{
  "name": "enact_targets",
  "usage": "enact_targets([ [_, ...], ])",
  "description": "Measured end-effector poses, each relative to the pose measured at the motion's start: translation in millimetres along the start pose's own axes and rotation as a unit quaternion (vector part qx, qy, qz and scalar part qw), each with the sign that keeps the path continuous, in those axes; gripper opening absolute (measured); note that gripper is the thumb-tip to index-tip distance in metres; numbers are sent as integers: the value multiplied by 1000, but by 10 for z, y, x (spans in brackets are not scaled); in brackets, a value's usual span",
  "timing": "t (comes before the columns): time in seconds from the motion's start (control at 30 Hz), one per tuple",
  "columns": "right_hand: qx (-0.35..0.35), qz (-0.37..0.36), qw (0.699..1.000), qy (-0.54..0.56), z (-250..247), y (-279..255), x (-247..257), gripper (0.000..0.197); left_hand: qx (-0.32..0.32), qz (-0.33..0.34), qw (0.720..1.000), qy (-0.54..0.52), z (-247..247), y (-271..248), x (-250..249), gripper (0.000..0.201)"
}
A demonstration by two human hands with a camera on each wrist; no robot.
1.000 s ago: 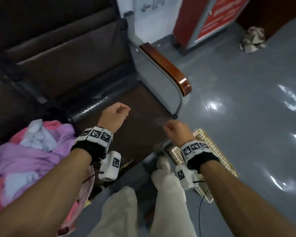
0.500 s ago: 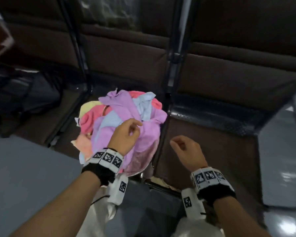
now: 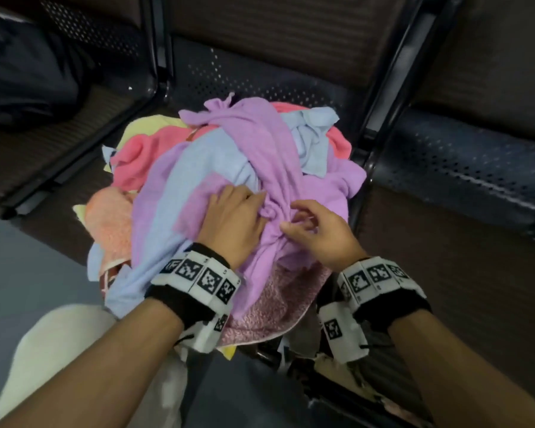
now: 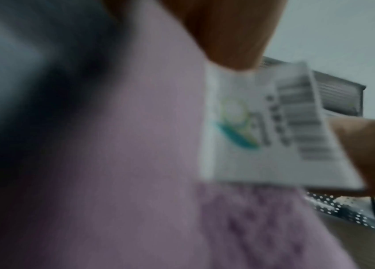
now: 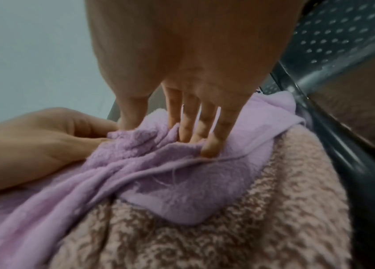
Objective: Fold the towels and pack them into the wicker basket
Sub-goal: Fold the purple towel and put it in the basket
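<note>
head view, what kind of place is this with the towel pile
Probably a waiting area: linked dark perforated metal seats on a black frame, smooth grey floor.

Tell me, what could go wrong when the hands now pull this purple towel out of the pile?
1. The purple towel lies twisted among the blue towel and others, so lifting it may drag them off the seat.
2. The right hand touches a bunched fold with its fingers; that hold may slip.
3. A paper tag could get folded inside.

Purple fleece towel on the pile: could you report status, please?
Both hands, left hand and right hand, pinching purple fleece towel. Unfolded, atop mixed towel pile. Basket unseen.
</note>
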State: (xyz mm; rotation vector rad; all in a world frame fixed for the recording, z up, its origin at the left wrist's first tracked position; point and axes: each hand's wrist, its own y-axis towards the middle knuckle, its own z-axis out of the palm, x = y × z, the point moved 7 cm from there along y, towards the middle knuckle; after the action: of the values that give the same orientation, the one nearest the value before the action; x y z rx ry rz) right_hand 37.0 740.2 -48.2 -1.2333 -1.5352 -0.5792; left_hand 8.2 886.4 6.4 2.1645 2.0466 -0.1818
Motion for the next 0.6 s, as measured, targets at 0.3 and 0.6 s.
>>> enact_targets([
  [0.3, -126, -66, 973, 184, -822, -177, -243, 9, -101, 12, 927, -362, 177, 288, -614, 9],
  [0.6, -243, -13, 906, 347, -1748, -1033, -265, 19, 47, 108, 827, -550, 202, 96, -1856, 27],
])
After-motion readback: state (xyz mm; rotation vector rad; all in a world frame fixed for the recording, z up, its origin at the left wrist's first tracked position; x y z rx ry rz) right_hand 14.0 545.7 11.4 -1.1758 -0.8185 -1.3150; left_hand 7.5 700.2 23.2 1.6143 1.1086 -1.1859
